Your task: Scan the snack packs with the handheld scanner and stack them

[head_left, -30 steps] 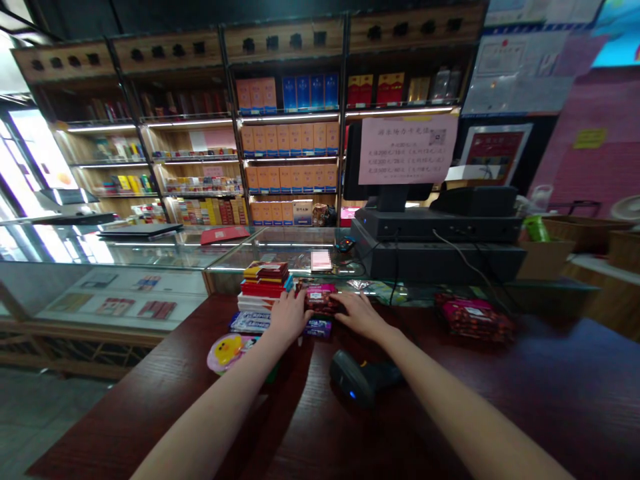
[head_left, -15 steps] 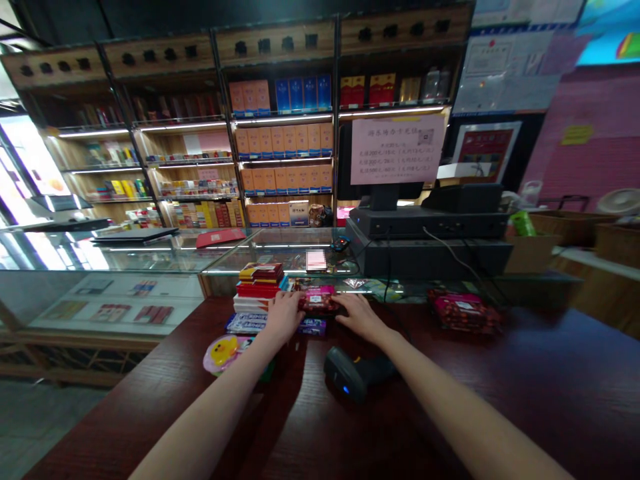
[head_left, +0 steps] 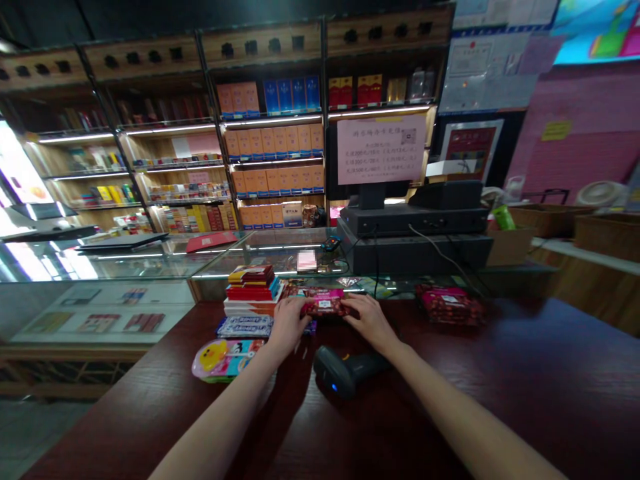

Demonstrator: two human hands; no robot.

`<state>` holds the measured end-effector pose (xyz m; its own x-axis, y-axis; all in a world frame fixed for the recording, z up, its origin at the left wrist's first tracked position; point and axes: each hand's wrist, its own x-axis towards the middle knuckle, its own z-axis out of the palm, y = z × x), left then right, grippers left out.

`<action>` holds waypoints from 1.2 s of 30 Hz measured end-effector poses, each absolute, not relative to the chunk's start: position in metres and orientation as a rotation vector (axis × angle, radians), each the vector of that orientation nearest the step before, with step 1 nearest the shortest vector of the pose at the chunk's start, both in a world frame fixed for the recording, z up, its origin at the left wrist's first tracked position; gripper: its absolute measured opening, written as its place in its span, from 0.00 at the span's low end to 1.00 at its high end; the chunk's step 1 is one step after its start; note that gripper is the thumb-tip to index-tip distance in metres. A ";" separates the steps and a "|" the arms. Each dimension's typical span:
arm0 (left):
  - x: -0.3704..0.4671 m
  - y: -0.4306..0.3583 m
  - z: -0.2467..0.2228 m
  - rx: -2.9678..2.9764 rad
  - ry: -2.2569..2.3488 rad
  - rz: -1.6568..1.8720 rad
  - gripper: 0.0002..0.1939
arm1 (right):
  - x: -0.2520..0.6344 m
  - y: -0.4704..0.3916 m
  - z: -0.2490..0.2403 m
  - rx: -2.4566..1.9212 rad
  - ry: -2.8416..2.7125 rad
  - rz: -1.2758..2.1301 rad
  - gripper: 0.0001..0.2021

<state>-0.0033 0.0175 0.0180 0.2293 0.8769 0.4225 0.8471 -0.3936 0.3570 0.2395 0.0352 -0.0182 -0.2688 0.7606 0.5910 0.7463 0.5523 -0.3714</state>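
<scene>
Both hands hold a dark red and pink snack packet (head_left: 325,302) by its ends, just above the wooden counter. My left hand (head_left: 291,323) grips its left end, with the fingers closed. At its right end my right hand (head_left: 369,320) pinches the edge. Left of my left hand stand a stack of red and white packs (head_left: 251,290), blue-white packets (head_left: 245,326) and a colourful pack with a yellow duck (head_left: 215,358). A black scanner (head_left: 335,373) with a blue light lies below my hands. More dark red packets (head_left: 450,305) lie to the right.
Behind the wooden counter (head_left: 200,427) is a glass display case (head_left: 260,250). A black register and monitor (head_left: 370,193) with a paper sign (head_left: 381,150) stand beyond my hands. Cables hang from it. Shelves with boxes (head_left: 275,143) line the back wall.
The packet has moved slightly right and nearer between my hands, and my right hand now touches its end. The view has shifted a little, and more of the duck pack shows.
</scene>
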 end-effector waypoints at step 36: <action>0.004 -0.014 0.009 2.527 1.486 1.426 0.14 | 0.248 -0.022 0.006 -1.065 -1.777 -0.102 0.14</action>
<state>0.0044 -0.0140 0.0091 0.2045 0.6527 0.7295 0.7559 -0.5788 0.3059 0.2483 -0.0217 0.0059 -0.0918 0.6092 0.7877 0.6950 0.6057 -0.3875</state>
